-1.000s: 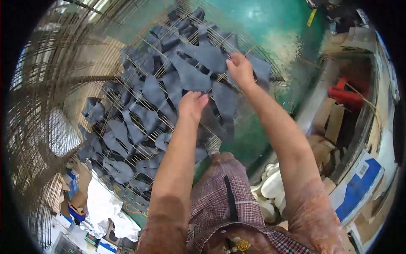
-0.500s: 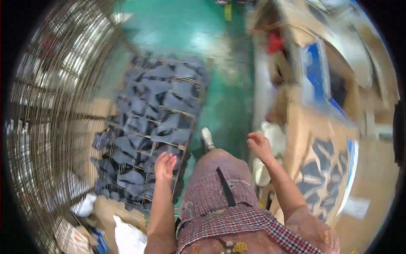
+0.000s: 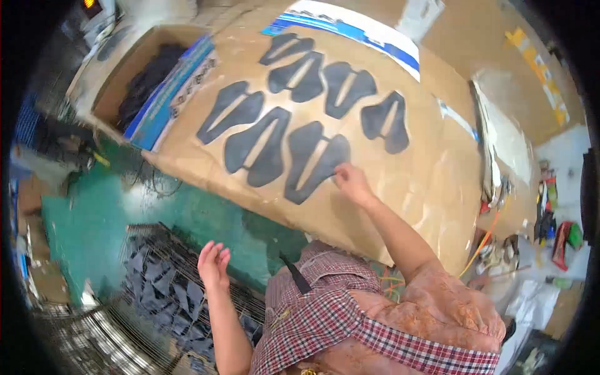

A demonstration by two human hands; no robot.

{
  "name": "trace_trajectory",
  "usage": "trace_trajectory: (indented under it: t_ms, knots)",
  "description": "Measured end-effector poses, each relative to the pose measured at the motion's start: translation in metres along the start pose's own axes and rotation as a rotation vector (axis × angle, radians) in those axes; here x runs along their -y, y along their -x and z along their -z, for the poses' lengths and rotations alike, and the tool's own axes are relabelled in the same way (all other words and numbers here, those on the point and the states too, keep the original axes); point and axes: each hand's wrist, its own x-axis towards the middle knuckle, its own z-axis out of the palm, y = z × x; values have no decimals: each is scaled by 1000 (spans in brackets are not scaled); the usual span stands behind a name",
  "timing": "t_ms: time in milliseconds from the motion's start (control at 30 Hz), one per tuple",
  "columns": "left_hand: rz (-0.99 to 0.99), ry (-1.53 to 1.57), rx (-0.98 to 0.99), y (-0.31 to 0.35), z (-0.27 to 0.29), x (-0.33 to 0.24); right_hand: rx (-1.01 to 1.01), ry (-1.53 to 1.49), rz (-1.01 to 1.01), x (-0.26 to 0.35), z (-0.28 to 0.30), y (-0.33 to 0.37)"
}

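Observation:
Several flat, dark grey U-shaped pieces with a long slot down the middle lie in two rough rows on a cardboard-covered table (image 3: 431, 187). At the right lower edge of the nearest U-shaped piece (image 3: 301, 149), my right hand (image 3: 353, 182) has its fingers bent together and pinching the rim. That piece still lies flat on the cardboard. Off the table's near side, my left hand (image 3: 214, 265) hangs in the air with its fingers loosely apart and nothing in them. Below it is a wire rack (image 3: 178, 240) covered with similar dark grey pieces.
An open carton (image 3: 103, 103) of dark material stands at the table's left end. A blue-and-white printed strip (image 3: 356, 37) lies along the far side. At right are a pale sheet stack (image 3: 500, 125) and a cluttered shelf with a red-handled tool (image 3: 564, 244). The floor (image 3: 87, 206) is green.
My view has swung from the rack on the floor to the table at the right. My right hand has reached a grey piece there; my left stays raised and unclosed.

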Motion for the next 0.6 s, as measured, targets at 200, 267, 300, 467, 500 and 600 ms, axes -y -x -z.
trace_trajectory:
  t_ms: [200, 267, 300, 467, 500, 600]
  knots:
    - [1, -465, 327, -11, -210, 44, -454, 152, -220, -101, 110, -30]
    - [-49, -577, 489, -20, -268, 65, -543, 178, -289, -128, 124, -43]
    - [-75, -659, 547, -22, -297, 76, -467, 258, -404, -136, 131, -49]
    - [-583, -980, 661, -68, -412, 110, -436, 286, -632, -117, 135, -83]
    - [-736, -1051, 648, -60, -437, 117, -612, 307, -524, -130, 134, -77]
    - [-907, -1259, 497, -44, -482, 133, -497, 239, -553, -129, 135, -83]
